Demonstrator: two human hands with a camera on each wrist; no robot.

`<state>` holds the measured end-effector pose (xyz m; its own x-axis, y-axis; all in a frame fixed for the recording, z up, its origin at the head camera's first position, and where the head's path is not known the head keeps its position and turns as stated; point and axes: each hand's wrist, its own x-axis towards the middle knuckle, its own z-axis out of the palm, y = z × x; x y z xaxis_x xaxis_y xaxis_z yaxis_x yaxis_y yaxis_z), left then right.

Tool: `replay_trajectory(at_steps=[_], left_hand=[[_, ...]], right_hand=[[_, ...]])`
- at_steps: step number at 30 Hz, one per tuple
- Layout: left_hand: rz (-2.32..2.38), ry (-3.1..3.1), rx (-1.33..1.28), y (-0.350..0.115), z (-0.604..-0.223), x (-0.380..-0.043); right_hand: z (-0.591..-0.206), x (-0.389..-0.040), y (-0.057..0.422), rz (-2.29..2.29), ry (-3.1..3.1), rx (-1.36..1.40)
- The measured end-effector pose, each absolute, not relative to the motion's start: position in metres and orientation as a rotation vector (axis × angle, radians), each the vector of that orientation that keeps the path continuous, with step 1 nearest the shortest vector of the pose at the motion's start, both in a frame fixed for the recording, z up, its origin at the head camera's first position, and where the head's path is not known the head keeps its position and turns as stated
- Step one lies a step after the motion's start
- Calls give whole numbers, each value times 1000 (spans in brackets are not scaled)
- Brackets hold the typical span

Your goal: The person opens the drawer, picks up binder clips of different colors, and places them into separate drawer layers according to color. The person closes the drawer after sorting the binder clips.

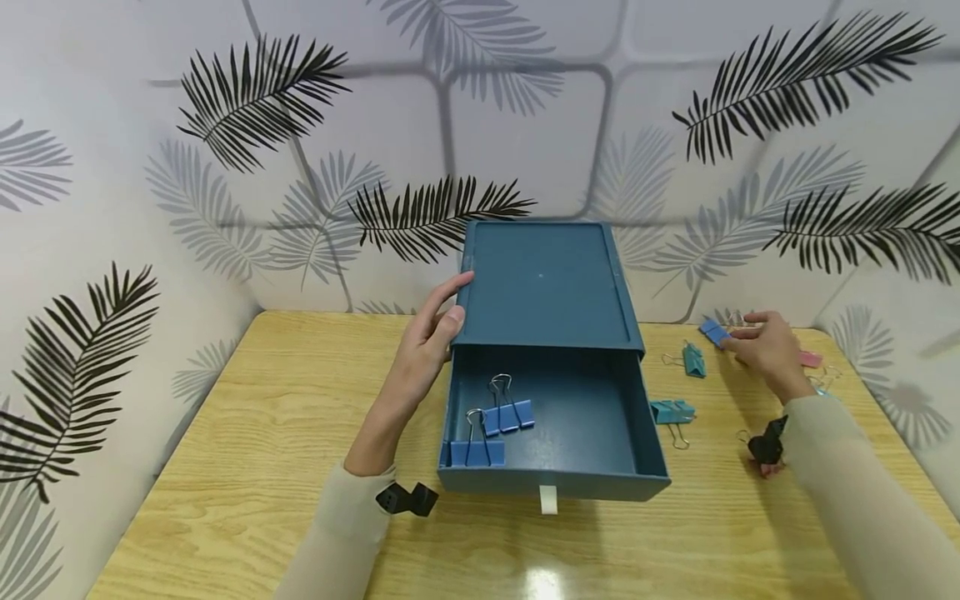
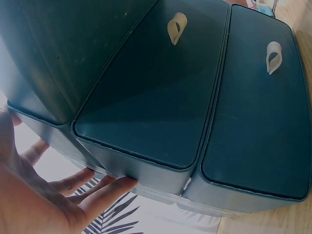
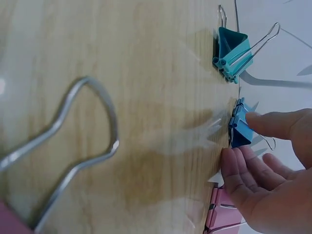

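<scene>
- Overhead access leads into the open drawer's (image 1: 581, 425) right half; two blue clips (image 1: 477, 454) with raised handles obstruct its left.
- The cabinet top (image 1: 542, 283) covers the far end.
- Leftward, bare table (image 1: 285, 408) gives passage beyond the left hand (image 1: 420, 346).
- Rightward, teal clips (image 1: 672, 412) narrow the way.

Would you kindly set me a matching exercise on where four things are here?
1. Left hand
2. Right hand
3. Pair of blue clips
4. White tab

A. Inside the open drawer
B. On the drawer's front
C. At a blue clip outside the drawer
D. Against the cabinet's side

Pairs: 1-D, 2-C, 3-A, 4-B.
</scene>
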<state>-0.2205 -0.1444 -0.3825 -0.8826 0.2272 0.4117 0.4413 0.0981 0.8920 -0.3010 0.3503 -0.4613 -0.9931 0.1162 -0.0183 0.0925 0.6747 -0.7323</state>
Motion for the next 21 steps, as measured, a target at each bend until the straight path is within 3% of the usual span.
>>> replay_trajectory(at_steps=[21], left_hand=[[-1914,-2196,-671,-144,-382,-220]], right_hand=[[-459,-311,339,1135,-3041,-46]])
